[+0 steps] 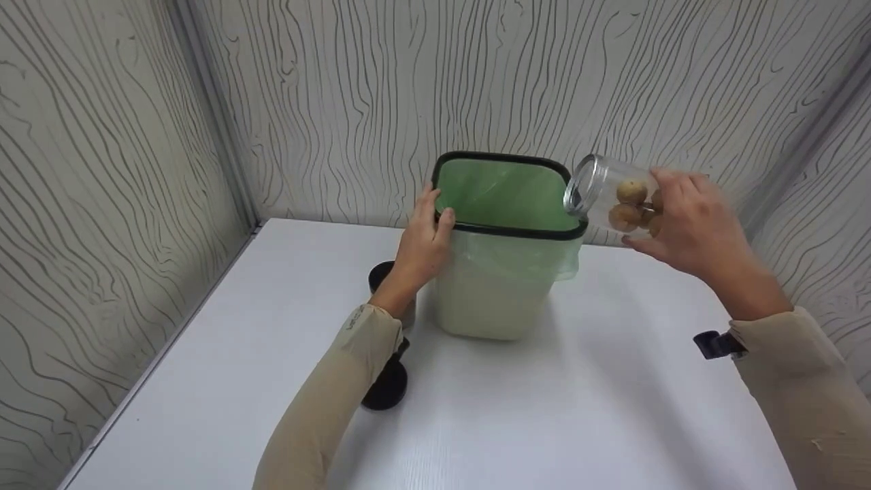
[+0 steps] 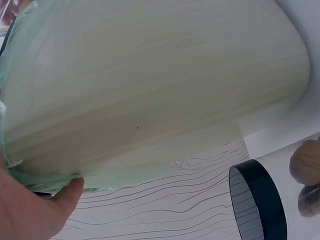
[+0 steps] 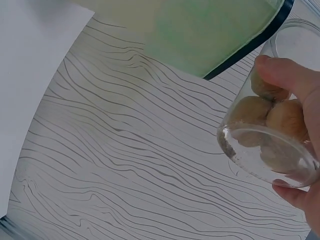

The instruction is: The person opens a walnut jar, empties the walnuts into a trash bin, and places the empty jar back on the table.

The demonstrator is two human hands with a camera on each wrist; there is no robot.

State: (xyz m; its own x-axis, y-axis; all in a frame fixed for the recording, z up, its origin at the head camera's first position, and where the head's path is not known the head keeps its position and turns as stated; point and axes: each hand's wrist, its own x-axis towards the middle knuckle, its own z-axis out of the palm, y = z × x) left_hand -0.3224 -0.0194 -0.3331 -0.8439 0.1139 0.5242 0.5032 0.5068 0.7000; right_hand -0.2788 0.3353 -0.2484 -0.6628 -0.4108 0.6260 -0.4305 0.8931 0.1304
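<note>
A pale trash bin (image 1: 493, 292) with a green liner bag (image 1: 497, 190) and a black rim (image 1: 514, 232) stands upright on the white table. My left hand (image 1: 425, 241) grips the rim at its left side, thumb outside; the thumb also shows in the left wrist view. My right hand (image 1: 694, 221) holds a clear jar (image 1: 605, 194), tilted with its uncovered mouth at the bin's right rim. Several round brown balls (image 3: 250, 112) lie toward the jar's bottom; their exact kind is unclear. The right fingers wrap round the jar's lower half.
Under my left forearm stands another jar with a black top (image 1: 381, 272), partly hidden; the left wrist view shows brown balls (image 2: 306, 162) in it. A black round lid (image 1: 386, 386) lies nearer on the white table (image 1: 204, 381). Patterned walls (image 1: 340, 102) enclose the table's back and sides.
</note>
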